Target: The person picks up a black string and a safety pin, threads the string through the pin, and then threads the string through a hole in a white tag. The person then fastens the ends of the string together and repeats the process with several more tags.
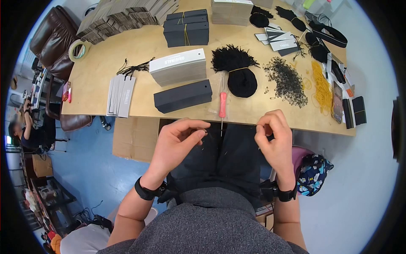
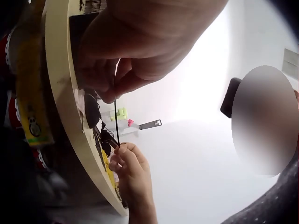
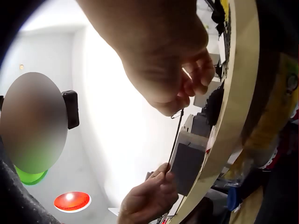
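Note:
A thin black cord (image 3: 175, 140) runs taut between my two hands, in front of the table's near edge. My left hand (image 1: 179, 142) pinches one end between thumb and fingertips. At the other end, my right hand (image 1: 275, 135) pinches the cord between thumb and curled fingers. Right at those right fingertips, a small dark wire pin (image 3: 176, 115) shows in the right wrist view. Against the dark trousers the cord hardly shows in the head view. Beyond the hands lie a banded bundle of black cords (image 1: 242, 82) and a heap of small dark pins (image 1: 287, 82).
A red-handled awl (image 1: 223, 105) lies at the table's near edge, its tip jutting over. Left of it stand a black card stack (image 1: 182, 96) and a grey tag stack (image 1: 179, 70). Strung tags (image 1: 121, 96) overhang the edge. Yellow rubber bands (image 1: 321, 86) and a phone (image 1: 337, 103) lie right.

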A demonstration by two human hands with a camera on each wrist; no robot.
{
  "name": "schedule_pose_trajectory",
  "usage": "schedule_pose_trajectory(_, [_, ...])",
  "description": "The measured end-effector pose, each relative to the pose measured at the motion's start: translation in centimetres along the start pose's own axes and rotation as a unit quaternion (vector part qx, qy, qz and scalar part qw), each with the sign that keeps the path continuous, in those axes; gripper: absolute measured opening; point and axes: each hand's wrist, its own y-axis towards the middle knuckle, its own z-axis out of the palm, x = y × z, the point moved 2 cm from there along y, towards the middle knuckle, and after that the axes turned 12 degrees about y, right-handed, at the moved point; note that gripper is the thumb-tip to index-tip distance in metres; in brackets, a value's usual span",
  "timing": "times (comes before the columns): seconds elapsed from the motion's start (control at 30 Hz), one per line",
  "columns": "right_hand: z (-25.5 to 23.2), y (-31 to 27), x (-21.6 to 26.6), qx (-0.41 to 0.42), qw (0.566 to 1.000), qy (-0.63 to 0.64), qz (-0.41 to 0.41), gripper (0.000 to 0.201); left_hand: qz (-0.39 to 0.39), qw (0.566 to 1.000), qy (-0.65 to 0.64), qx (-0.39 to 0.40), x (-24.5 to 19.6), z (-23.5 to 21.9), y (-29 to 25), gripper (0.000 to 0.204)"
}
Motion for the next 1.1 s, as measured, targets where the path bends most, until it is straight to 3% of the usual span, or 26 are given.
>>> schedule_pose_trajectory(0.07, [-0.6,0.0,-0.7,0.013,0.997,-0.042,0.058,0.01,0.06,0.996,0.037,-0.051,-0.2,0.0,0.2,0.021])
schedule_pose_trajectory(0.13, [-0.6,0.1,-0.9,0.045,0.995,-0.066,0.055,0.016,0.084,0.991,0.087,-0.054,-0.9,0.7,0.3,0.022])
schedule_pose_trajectory(0.2, [0.2,0.4,0.0,0.021,0.999,0.006,0.043,0.034,0.111,0.983,0.137,-0.056,-1.8,1.3,0.5,0.023])
schedule_pose_trajectory(0.23, [1.0,0.2,0.1,0.061,0.99,0.117,0.049,0.048,0.127,0.979,0.151,-0.055,-2.2,1.6,0.6,0.023])
schedule_pose_trajectory(0.27, [1.9,-0.1,0.7,0.091,0.965,0.209,0.131,0.048,0.142,0.975,0.165,-0.054,-2.5,1.8,0.7,0.023])
schedule_pose_trajectory(0.33, [3.1,0.2,1.9,0.173,0.934,0.261,0.172,0.048,0.157,0.971,0.171,-0.051,-2.7,2.2,1.0,0.021])
schedule_pose_trajectory(0.43, [4.1,0.3,0.6,0.134,0.942,0.265,0.155,0.025,0.179,0.965,0.179,-0.064,-4.0,1.7,1.1,0.022])
schedule_pose_trajectory(0.5, [4.0,0.3,0.4,0.085,0.946,0.27,0.157,0.01,0.232,0.92,0.31,-0.065,-5.8,0.8,1.6,0.025])
schedule_pose_trajectory(0.53, [3.9,0.2,0.3,0.088,0.946,0.272,0.156,0.01,0.27,0.903,0.314,-0.111,-6.1,0.1,2.5,0.029])
schedule_pose_trajectory(0.63, [2.9,0.2,0.6,0.101,0.955,0.221,0.171,0.008,0.361,0.771,0.481,-0.209,-7.9,-3.7,6.8,0.03])
schedule_pose_trajectory(0.73, [2.8,-0.4,0.4,0.109,0.962,0.206,0.139,0.007,0.331,0.746,0.537,-0.212,-7.5,-6.5,11.6,0.032])
schedule_pose_trajectory(0.77, [2.7,-0.6,0.5,0.11,0.963,0.206,0.136,0.007,0.333,0.745,0.537,-0.214,-7.7,-7.1,12.1,0.032])
schedule_pose_trajectory(0.83, [2.6,-0.9,0.5,0.112,0.966,0.194,0.131,0.007,0.197,0.836,0.502,-0.103,-7.9,-7.7,13.0,0.033])
schedule_pose_trajectory(0.93, [2.4,-1.2,0.6,0.111,0.967,0.188,0.132,0.006,0.199,0.852,0.467,-0.131,-8.0,-7.7,12.6,0.033])
schedule_pose_trajectory(1.07, [2.4,-1.3,0.4,0.118,0.967,0.181,0.131,0.006,0.22,0.841,0.463,-0.174,-9.3,-7.0,9.6,0.031])
schedule_pose_trajectory(1.1, [2.3,-1.3,0.5,0.114,0.968,0.184,0.13,0.006,0.272,0.796,0.51,-0.179,-9.4,-6.6,8.4,0.029])
